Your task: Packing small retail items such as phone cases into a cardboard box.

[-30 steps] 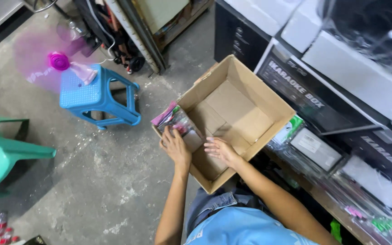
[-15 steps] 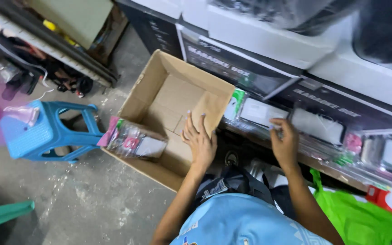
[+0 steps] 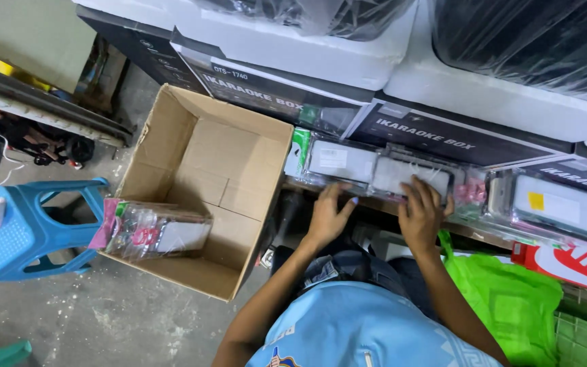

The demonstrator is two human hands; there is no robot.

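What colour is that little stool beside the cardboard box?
The stool is blue plastic, seen best in the head view.

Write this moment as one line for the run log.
left hand: on clear packets | right hand: on same packets | cardboard box: open, one packet bundle inside

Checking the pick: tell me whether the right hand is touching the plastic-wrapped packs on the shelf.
Touching. The head view shows the right hand with fingers spread flat on the plastic-wrapped packs, no gap visible.
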